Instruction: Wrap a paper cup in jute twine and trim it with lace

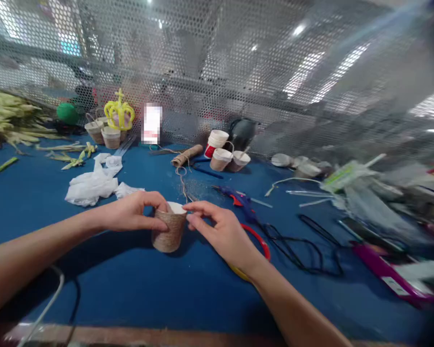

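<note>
A small cup wrapped in brown twine [169, 227] stands tilted on the blue table [137, 284]. My left hand [132, 212] grips its upper left side, thumb and fingers closed round the rim. My right hand [222, 230] pinches the cup's right rim with thumb and forefinger. A strand of twine [183, 185] runs from the cup's top back to a twine roll [186, 155].
Behind lie a blue glue gun [238, 198] with a black cable [296, 246], red-handled scissors [256, 238], white plastic bags [94, 183], several wrapped cups [226, 156], more cups with a yellow crown [118, 114], green leaves [14, 120] at the left, and clutter at the right. A metal mesh wall stands at the back.
</note>
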`<act>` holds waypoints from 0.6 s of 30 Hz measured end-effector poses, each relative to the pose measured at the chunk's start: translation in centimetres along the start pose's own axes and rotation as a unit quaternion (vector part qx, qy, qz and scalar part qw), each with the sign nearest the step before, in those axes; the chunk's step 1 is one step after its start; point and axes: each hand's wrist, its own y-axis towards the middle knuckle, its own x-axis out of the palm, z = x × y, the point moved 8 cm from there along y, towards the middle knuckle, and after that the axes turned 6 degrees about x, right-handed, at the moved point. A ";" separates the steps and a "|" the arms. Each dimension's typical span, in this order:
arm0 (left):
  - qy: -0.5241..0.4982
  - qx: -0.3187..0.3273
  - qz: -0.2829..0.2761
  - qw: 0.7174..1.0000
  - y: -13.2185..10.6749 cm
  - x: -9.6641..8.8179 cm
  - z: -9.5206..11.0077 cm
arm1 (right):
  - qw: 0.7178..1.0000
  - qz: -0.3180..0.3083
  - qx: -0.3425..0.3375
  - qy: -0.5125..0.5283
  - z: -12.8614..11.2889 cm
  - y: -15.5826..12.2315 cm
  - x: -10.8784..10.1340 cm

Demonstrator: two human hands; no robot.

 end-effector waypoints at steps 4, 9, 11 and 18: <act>0.001 0.006 0.000 1.000 0.2 0.0 -0.4 | 1.000 -0.001 -0.003 -0.004 0.2 0.2 0.0; -0.005 0.024 0.000 1.000 0.3 0.1 0.0 | 1.000 -0.013 -0.013 0.004 0.1 0.3 0.3; 0.000 0.023 0.001 1.000 0.3 0.1 0.1 | 1.000 -0.016 -0.015 0.004 -0.1 0.4 0.3; 0.082 -0.006 0.025 0.996 0.4 -0.9 0.8 | 0.999 -0.010 -0.035 -0.034 -0.9 0.3 0.3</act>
